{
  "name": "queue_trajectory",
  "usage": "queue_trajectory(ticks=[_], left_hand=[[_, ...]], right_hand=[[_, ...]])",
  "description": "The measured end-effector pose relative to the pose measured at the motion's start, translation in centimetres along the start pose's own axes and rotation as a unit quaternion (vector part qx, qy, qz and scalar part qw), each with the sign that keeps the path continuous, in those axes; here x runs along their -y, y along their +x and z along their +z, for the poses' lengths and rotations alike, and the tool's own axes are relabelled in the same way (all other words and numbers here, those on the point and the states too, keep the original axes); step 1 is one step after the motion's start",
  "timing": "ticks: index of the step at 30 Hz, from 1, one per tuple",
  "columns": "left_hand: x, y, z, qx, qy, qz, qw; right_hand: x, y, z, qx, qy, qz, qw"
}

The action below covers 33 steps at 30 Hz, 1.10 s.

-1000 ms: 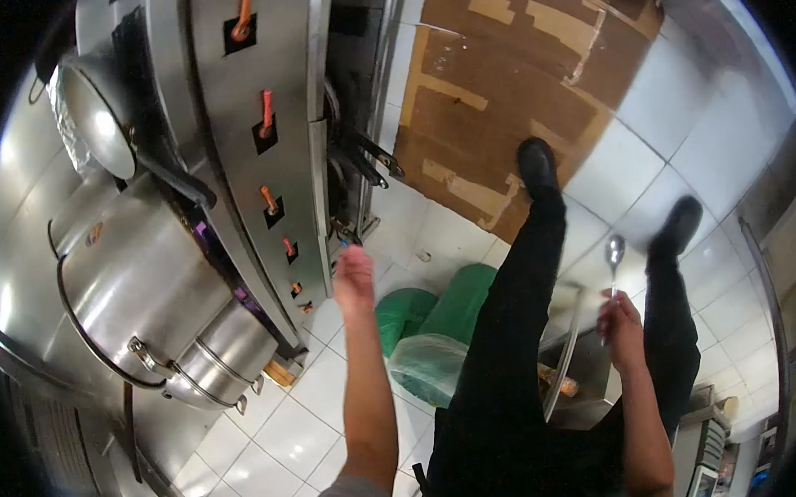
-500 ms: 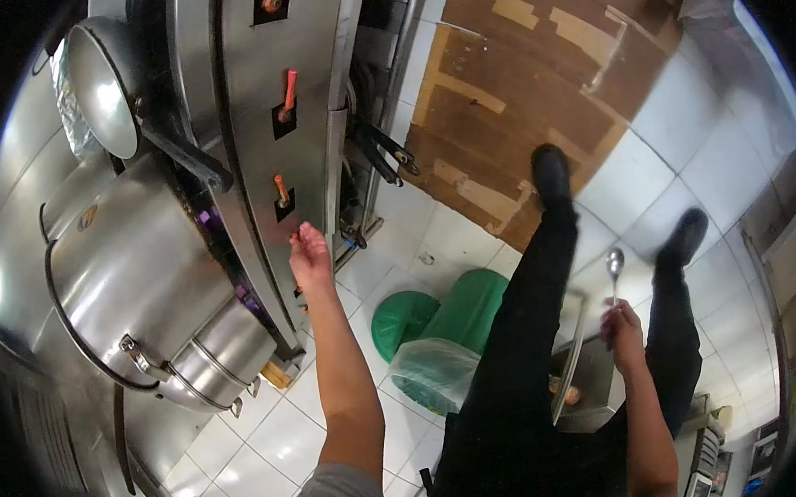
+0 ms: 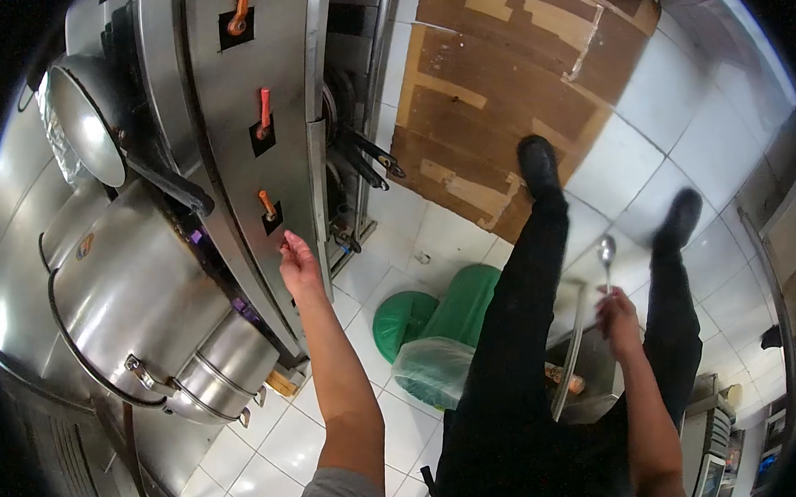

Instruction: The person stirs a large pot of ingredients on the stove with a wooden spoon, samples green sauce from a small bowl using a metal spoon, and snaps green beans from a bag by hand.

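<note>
My left hand (image 3: 301, 267) is at the steel stove front, its fingers closed round a small orange gas valve handle; only a bit of the handle shows past the fingertips. Just above it on the panel is another orange valve handle (image 3: 267, 204), with a red one (image 3: 265, 113) further up. On the other side, my right hand (image 3: 619, 321) is closed round the handle of a metal spoon (image 3: 606, 251), held bowl-up over the floor between my legs.
Left of the panel stand a large steel pot (image 3: 130, 280) and a frying pan (image 3: 94, 125) whose handle juts over the stove edge. A green bin (image 3: 460, 308) with a plastic bag is beside my leg. Flattened cardboard (image 3: 489, 91) covers part of the tiled floor.
The whole view has shifted slightly, so the stove front appears further left. My left hand stays at the same valve, and my right hand still holds the spoon.
</note>
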<state>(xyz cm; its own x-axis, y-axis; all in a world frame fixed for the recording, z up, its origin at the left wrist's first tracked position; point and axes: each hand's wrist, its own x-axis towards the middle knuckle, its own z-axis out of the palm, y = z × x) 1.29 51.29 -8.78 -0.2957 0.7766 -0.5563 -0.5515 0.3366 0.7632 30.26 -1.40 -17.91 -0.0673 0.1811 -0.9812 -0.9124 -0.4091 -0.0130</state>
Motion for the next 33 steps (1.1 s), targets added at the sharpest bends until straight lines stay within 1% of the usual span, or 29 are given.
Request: queue_trajectory(ticks=[2, 6, 9, 12, 15, 17, 20, 33], left_hand=[[-0.1, 0.0, -0.1, 0.016, -0.014, -0.014, 1.0], [-0.3, 0.4, -0.2, 0.004, -0.025, -0.002, 1.0], [-0.5, 0.5, -0.4, 0.027, -0.025, -0.018, 0.999], [-0.3, 0.3, -0.1, 0.022, -0.036, -0.017, 0.999], [0.2, 0.0, 0.4, -0.001, -0.028, 0.01, 1.0], [0.4, 0.1, 0.6, -0.031, -0.008, 0.045, 0.998], [-0.2, 0.7, -0.1, -0.006, -0.019, 0.02, 1.0], [0.1, 0.6, 0.2, -0.024, -0.026, 0.035, 0.999]], right_hand=[[-0.6, 0.5, -0.4, 0.011, 0.003, -0.005, 1.0], [0.1, 0.1, -0.1, 0.006, 0.004, -0.002, 1.0], [0.0, 0.2, -0.2, 0.016, 0.022, -0.001, 1.0], [0.5, -0.1, 0.1, 0.011, 0.007, 0.002, 1.0], [1.0, -0.4, 0.3, 0.01, -0.009, 0.01, 1.0], [1.0, -0.4, 0.3, 0.008, -0.003, 0.009, 1.0], [0.6, -0.1, 0.0, 0.018, 0.005, 0.006, 1.0], [1.0, -0.4, 0.1, 0.015, -0.017, 0.008, 1.0]])
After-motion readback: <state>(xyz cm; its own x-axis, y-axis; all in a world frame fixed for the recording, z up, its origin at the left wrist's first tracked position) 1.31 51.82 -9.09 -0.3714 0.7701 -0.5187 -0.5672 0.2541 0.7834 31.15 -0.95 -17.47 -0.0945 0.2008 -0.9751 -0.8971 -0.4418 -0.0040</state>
